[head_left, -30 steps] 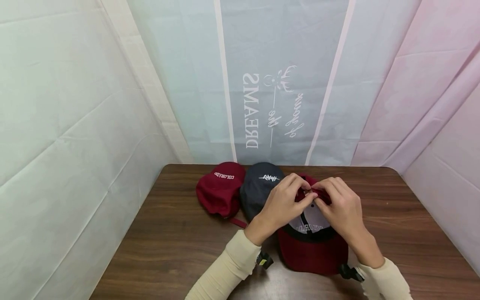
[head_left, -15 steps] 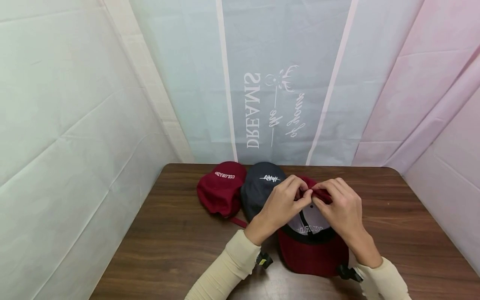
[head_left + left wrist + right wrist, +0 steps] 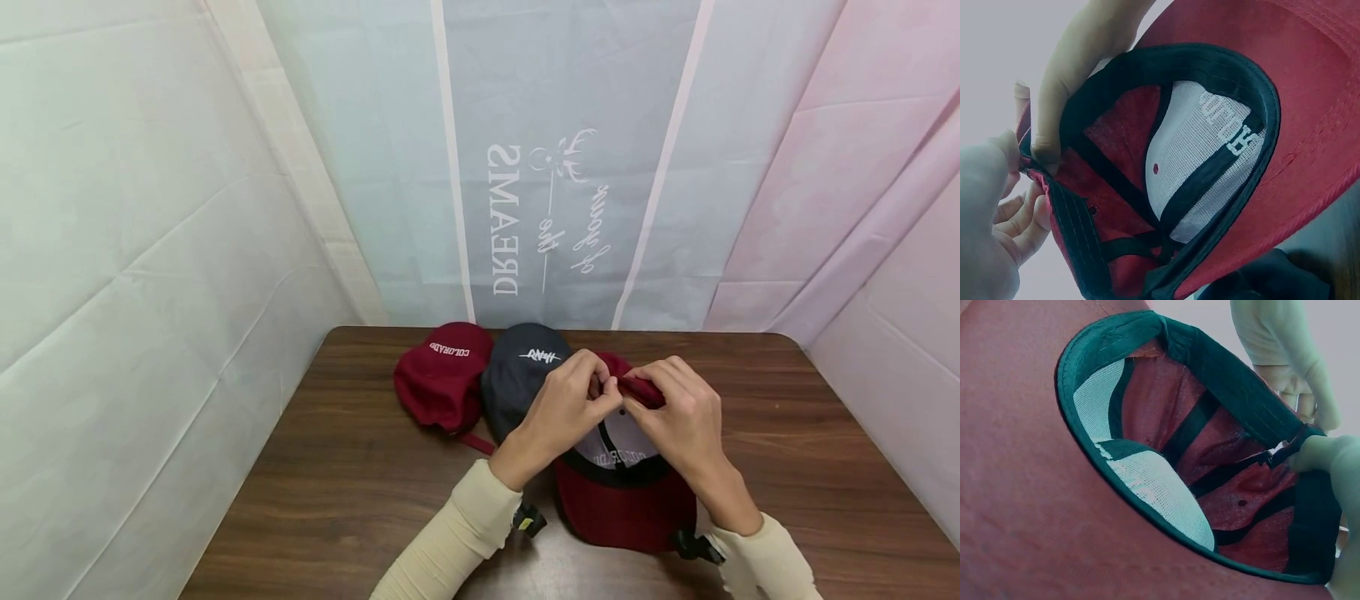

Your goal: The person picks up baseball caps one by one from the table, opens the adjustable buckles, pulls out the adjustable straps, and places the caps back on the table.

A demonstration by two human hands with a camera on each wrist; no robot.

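Note:
A dark red cap point(image 3: 626, 512) lies with its opening up and its brim towards me in the head view. Its black sweatband point(image 3: 1194, 62) and white mesh lining point(image 3: 1194, 150) show in the left wrist view. My left hand point(image 3: 567, 400) pinches one side of the back strap at the cap's far edge. On the other side, my right hand point(image 3: 681, 412) pinches the red strap between thumb and fingers. The fingertips of both hands nearly meet. In the right wrist view a small shiny buckle point(image 3: 1270, 454) sits by the fingertips, partly hidden.
On the brown wooden table point(image 3: 337, 483), a second red cap point(image 3: 442, 379) marked COLORADO and a dark grey cap point(image 3: 517, 379) stand side by side to the left, crown up. The grey cap touches the cap being handled. Fabric curtains point(image 3: 405, 167) surround the table.
Both hands stay at the back strap with small finger shifts. The bit of buckle seen between the fingertips a second ago is now covered in the head view.

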